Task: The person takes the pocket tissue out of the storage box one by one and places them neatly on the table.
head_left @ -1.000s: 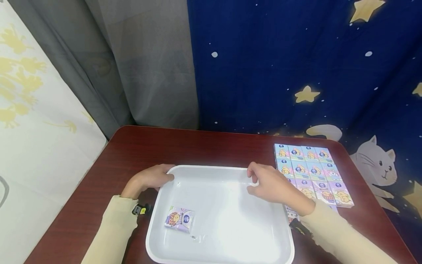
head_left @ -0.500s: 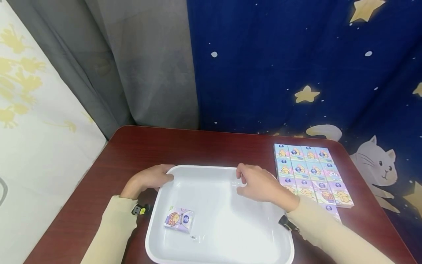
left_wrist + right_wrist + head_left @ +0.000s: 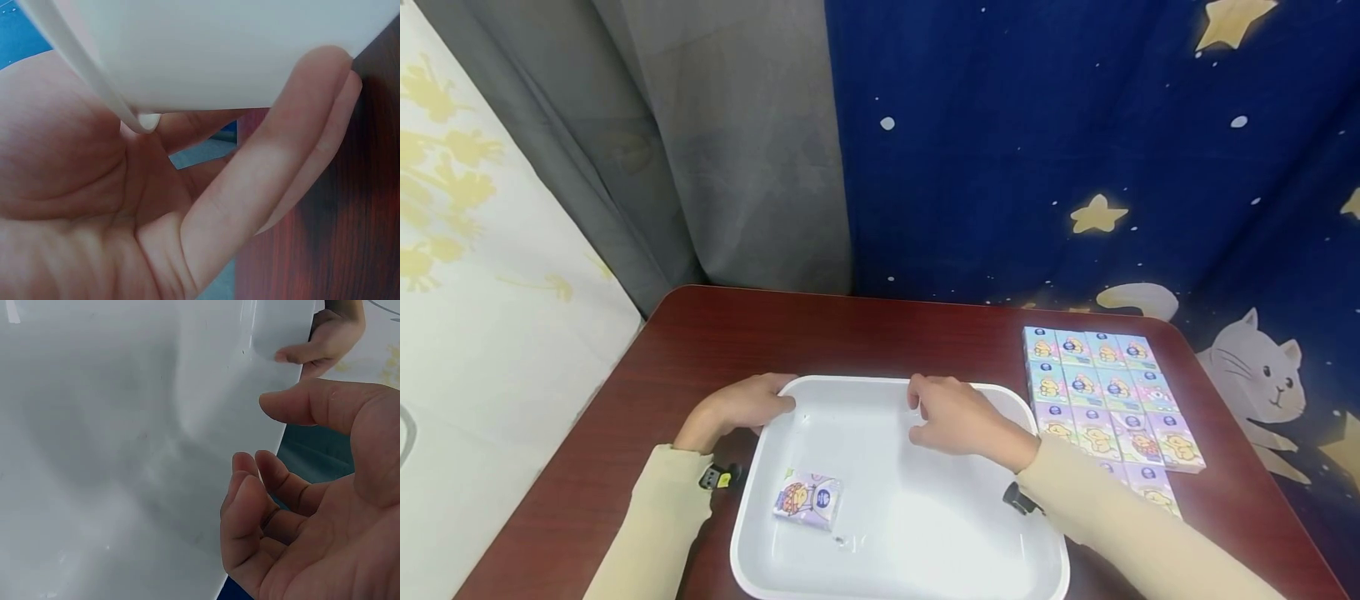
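Observation:
A white tray (image 3: 917,500) lies on the table, with a purple cartoon-printed pack (image 3: 807,498), like a tissue pack, flat in its left part. My left hand (image 3: 748,402) grips the tray's far left corner, thumb over the rim; in the left wrist view its fingers (image 3: 275,156) curl beneath against the outer wall. Above the far side of the tray hovers my right hand (image 3: 966,421). In the right wrist view, that hand (image 3: 312,500) has loosely curled fingers, its thumb apart from them and nothing between.
Rows of similar blue and purple packs (image 3: 1097,387) stand close together to the right of the tray. A dark red wooden table (image 3: 850,333) carries everything. Behind it hang a grey curtain (image 3: 752,150) and a blue star-patterned curtain (image 3: 985,167).
My right hand has moved left over the tray from near the packs, uncovering more of them. The left hand, the tray and the pack inside stay where they were.

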A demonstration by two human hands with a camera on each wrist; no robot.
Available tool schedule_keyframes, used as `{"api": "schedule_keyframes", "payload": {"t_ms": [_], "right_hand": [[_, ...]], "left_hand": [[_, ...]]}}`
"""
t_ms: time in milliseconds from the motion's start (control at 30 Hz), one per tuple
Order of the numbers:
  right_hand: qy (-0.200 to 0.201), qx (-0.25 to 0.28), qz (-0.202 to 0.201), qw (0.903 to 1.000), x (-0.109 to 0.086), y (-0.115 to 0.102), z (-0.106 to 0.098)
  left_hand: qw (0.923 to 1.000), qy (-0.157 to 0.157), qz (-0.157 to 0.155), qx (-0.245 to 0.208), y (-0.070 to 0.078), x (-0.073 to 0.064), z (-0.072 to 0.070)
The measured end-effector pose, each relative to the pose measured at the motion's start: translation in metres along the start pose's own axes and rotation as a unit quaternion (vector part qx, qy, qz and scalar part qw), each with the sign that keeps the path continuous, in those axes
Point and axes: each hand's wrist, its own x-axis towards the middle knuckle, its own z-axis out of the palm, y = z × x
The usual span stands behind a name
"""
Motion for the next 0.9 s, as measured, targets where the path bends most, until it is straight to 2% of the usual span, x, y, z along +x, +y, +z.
{"api": "schedule_keyframes", "payload": {"t_ms": [433, 633, 900], "right_hand": [[-0.006, 0.001, -0.042, 0.9991, 0.016, -0.017, 0.023], [-0.036, -0.004, -0.027, 0.999, 0.021, -0.032, 0.033], [-0.058, -0.012, -0.053, 0.9968, 0.026, -0.055, 0.043]], "left_hand": [[1.0, 0.001, -0.006, -0.003, 0.002, -0.001, 0.0], [1.0, 0.002, -0.007, 0.004, 0.003, -0.001, 0.0], [0.9998, 0.009, -0.006, 0.017, 0.002, 0.0, 0.001]]}}
